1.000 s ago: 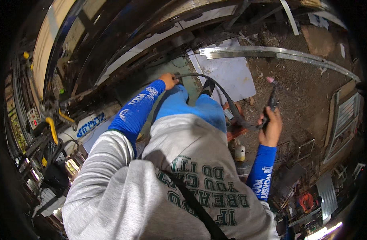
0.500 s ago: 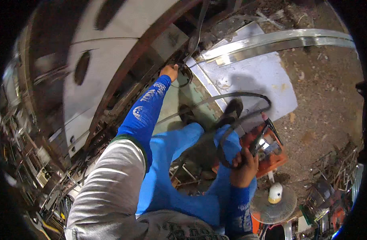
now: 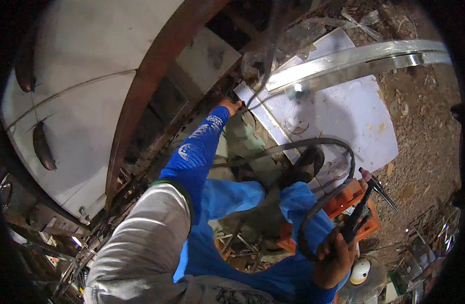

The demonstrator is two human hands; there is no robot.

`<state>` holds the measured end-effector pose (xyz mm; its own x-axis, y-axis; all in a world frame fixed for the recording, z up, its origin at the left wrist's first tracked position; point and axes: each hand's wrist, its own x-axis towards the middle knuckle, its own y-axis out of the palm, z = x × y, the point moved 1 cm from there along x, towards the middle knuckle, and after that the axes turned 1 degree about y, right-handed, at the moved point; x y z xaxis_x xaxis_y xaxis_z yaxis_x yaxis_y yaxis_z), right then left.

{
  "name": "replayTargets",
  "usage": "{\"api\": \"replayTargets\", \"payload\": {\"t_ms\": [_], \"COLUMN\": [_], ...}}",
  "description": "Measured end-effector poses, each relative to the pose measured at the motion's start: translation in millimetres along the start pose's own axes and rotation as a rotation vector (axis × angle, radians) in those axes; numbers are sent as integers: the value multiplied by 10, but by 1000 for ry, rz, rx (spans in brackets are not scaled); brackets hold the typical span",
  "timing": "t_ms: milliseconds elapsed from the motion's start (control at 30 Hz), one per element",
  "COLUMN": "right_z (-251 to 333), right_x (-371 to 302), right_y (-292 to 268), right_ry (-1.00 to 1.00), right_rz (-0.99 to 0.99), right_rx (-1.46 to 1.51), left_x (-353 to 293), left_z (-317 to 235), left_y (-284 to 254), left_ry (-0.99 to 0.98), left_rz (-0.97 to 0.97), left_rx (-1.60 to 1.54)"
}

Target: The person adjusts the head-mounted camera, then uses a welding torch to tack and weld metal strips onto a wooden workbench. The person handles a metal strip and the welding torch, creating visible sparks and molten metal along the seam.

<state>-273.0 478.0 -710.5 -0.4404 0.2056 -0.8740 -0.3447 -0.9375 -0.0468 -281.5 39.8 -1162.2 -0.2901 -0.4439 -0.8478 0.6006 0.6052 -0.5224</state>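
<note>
The TIG welding torch is in the right hand, in the lower right of the view. Its dark handle slants up and away from the fist; the head bears a pinkish cup at the upper left and a long black back cap at the lower right. The right hand's fingers are curled around the handle.

A thick black cable curves upward beside the right hand, bends over near the shoe and runs left past the knees.

The left hand is stretched forward beside the near corner of a white panel. A thin dark lead descends to the fingers; whether they grip it cannot be told. Both forearms wear blue sleeves.

Behind the torch, an orange-red box sits on the ground near the right leg of the blue trousers. A round fan with a white cap stands just beside the right hand, partly hidden by it.

A shiny metal channel lies across the far part of the panel. Littered, gravelly soil extends to the right. At left, large white panelling with dark oval fittings adjoins a curving brown frame.
</note>
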Motion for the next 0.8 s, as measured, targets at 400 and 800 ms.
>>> {"api": "replayTargets", "payload": {"t_ms": [400, 800], "right_z": [-134, -110], "right_x": [81, -91], "right_y": [37, 183], "right_ry": [38, 9], "right_rz": [-23, 12], "right_rx": [38, 1], "left_x": [617, -1138], "left_z": [-194, 273], "left_y": [-94, -392], "left_ry": [203, 237], "left_rz": [-180, -229], "left_rx": [-223, -259]}}
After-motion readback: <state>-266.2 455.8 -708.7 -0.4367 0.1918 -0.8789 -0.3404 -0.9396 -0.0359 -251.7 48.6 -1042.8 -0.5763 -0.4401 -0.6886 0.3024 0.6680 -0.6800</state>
